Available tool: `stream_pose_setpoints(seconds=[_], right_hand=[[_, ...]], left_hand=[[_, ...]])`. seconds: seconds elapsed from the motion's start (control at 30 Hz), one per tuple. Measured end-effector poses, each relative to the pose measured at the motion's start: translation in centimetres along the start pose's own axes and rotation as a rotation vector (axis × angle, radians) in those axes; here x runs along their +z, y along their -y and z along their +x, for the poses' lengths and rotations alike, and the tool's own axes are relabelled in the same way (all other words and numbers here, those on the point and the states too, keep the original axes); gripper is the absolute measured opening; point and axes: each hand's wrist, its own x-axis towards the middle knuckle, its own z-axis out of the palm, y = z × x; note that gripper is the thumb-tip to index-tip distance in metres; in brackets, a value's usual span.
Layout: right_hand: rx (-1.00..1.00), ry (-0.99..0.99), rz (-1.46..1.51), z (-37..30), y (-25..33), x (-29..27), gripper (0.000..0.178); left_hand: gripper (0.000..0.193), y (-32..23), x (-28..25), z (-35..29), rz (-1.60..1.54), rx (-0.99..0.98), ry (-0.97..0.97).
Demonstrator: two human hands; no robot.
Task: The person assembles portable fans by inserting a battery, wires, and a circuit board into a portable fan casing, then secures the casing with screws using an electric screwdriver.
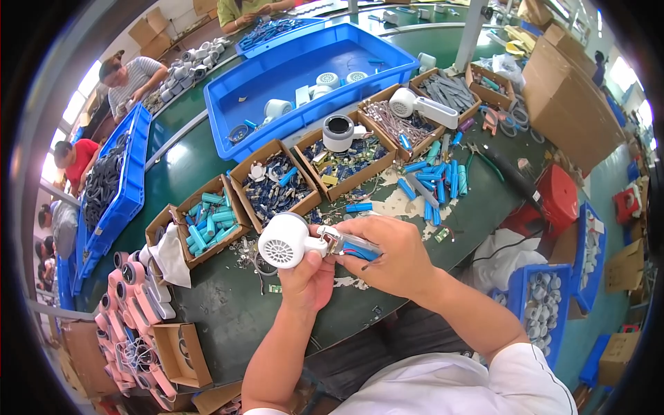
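Note:
A white handheld fan [280, 241] with a round slotted head is held over the near side of the workbench. My left hand [309, 282] is closed round its neck, the thumb up against the head's base. My right hand [394, 252] grips the fan's opened handle from above, where blue wires or a blue cell [361, 250] show inside. A metal-looking part sits between the two hands; its details are too small to make out. Just beyond my hands are cardboard boxes of small circuit boards [273, 190] and loose blue battery cells [429, 181].
A large blue tray [228, 135] with white fan parts lies beyond the boxes. Teal cells [207, 221] fill a box at left, near stacked pink fans [131, 297]. Pliers [484, 162] lie at right, by a red stool [555, 197]. Other people work across the line.

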Motion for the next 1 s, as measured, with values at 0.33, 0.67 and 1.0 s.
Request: stream_pose_setpoints(seconds=[0.33, 0.67, 1.0], right_hand=[[0.231, 0.123, 0.217, -0.3, 0.5, -0.8, 0.035], [0.104, 0.111, 0.168, -0.2, -0.1, -1.3, 0.034], [0.128, 0.048, 0.179, -0.6, 1.1, -1.4, 0.039]], left_hand=[[0.056, -0.7, -0.1, 0.1, 0.075, -0.079, -0.074], [0.055, -1.1, -0.3, 0.4, 0.056, -0.197, -0.023], [0.072, -0.9, 0.3, 0.3, 0.182, -0.049, -0.038]])
